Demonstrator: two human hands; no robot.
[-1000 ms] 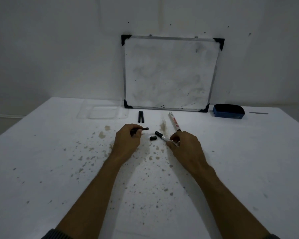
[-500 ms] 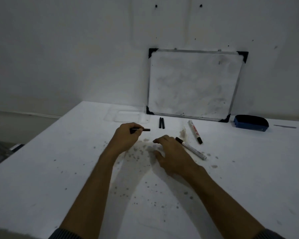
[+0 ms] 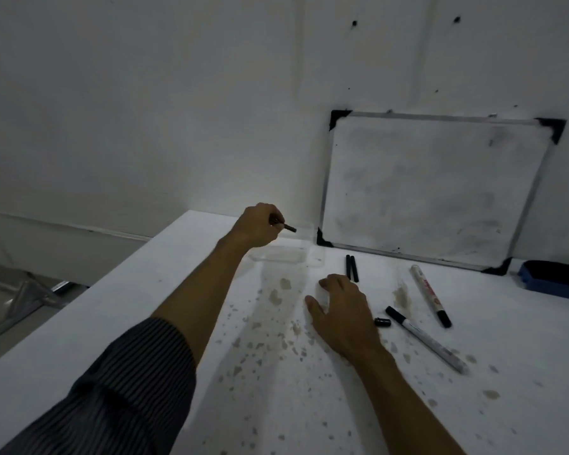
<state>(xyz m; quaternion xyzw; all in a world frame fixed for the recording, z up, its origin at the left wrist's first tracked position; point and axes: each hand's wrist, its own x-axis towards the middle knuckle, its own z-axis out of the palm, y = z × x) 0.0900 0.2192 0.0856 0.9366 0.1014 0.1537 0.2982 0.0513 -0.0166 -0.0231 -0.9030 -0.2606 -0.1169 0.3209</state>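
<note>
Nearest us, our right hand (image 3: pixel 342 313) lies flat on the stained white table (image 3: pixel 473 412), fingers loosely spread and holding nothing. A loose black cap (image 3: pixel 382 322) and an uncapped marker (image 3: pixel 424 339) lie just beside it. Farther out, our left hand (image 3: pixel 260 224) pinches a short black refill stick (image 3: pixel 288 228), raised over the clear plastic tray (image 3: pixel 286 255) near the leaning whiteboard (image 3: pixel 434 192).

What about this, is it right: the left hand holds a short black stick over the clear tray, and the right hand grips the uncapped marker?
One part is wrong. The head view shows the right hand resting open on the table, with the uncapped marker lying beside it, untouched. The rest holds.
</note>
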